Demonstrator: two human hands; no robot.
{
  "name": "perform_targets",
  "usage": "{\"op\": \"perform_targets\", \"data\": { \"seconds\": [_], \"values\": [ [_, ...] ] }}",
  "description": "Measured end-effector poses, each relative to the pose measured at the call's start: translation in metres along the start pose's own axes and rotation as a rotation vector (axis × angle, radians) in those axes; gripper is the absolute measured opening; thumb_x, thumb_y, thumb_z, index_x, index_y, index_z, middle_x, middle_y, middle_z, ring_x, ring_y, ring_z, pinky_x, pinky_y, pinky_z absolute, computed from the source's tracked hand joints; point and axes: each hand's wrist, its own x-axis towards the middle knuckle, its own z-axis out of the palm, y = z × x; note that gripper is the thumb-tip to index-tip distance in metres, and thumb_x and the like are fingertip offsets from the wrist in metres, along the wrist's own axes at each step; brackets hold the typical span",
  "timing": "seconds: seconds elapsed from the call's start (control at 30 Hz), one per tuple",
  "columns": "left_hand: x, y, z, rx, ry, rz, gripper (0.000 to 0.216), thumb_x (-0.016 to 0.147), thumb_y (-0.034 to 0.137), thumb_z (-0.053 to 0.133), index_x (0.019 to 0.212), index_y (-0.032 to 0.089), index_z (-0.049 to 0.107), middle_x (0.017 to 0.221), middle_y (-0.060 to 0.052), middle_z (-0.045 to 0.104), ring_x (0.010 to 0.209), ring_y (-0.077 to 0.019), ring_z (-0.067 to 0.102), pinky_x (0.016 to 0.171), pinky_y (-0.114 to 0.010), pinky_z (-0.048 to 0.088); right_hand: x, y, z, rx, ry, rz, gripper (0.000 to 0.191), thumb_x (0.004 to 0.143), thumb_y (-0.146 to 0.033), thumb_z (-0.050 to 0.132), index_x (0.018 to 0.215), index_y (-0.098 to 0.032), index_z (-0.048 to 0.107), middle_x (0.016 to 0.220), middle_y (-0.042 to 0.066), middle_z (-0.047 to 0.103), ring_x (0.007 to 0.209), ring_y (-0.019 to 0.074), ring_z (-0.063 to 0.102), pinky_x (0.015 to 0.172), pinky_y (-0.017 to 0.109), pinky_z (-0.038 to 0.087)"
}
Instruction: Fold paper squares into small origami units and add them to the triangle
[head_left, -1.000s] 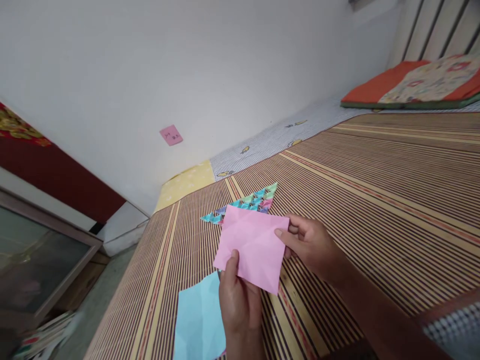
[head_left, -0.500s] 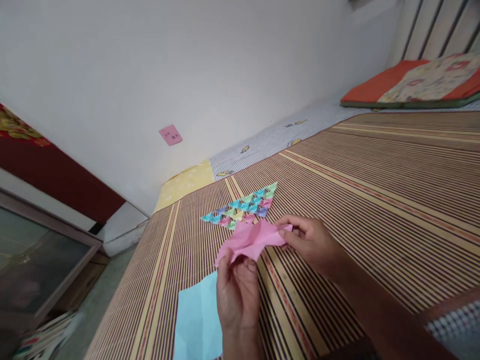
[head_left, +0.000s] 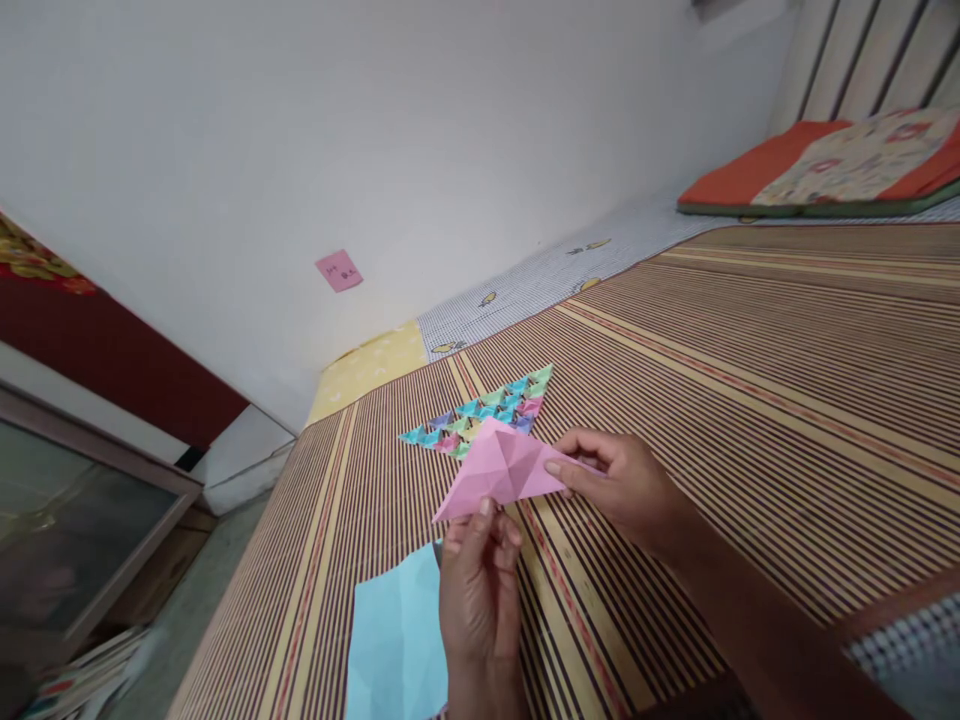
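A pink sheet of origami paper (head_left: 504, 465), creased and folded into a roughly triangular shape, is held up between both hands. My left hand (head_left: 480, 590) pinches its lower edge, thumb on top and fingers beneath. At the right corner my right hand (head_left: 619, 485) grips the paper between thumb and fingers. Just behind it, partly covered, several small folded paper pieces (head_left: 491, 402) in blue, green, yellow, pink and purple lie in a triangular arrangement. Beside my left wrist rests a creased light-blue sheet of paper (head_left: 394, 635).
Everything lies on a striped mat (head_left: 750, 400) that meets a white wall (head_left: 450, 150). A pink note (head_left: 339, 270) is stuck on the wall. Folded orange and floral bedding (head_left: 825, 165) sits at the far right. On the left is a glass-fronted cabinet (head_left: 75, 530).
The pink paper has gone from a loosely bent, wavy sheet to a flatter triangle with a peak at the top. My left thumb has shifted right along its lower edge.
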Motion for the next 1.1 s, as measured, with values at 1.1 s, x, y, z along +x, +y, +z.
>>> {"op": "perform_targets", "data": {
  "seconds": [1.1],
  "values": [
    [-0.004, -0.008, -0.002, 0.475, -0.138, 0.063, 0.026, 0.074, 0.034, 0.084, 0.073, 0.014, 0.068, 0.061, 0.001, 0.065, 0.053, -0.0082, 0.054, 0.054, -0.018, 0.042, -0.002, -0.004, 0.003, 0.136, -0.014, 0.014, 0.018, 0.086, -0.034, 0.069, 0.085, -0.016, 0.069, 0.070, 0.001, 0.065, 0.061, 0.0141, 0.058, 0.053, 0.022, 0.046]
  ]
}}
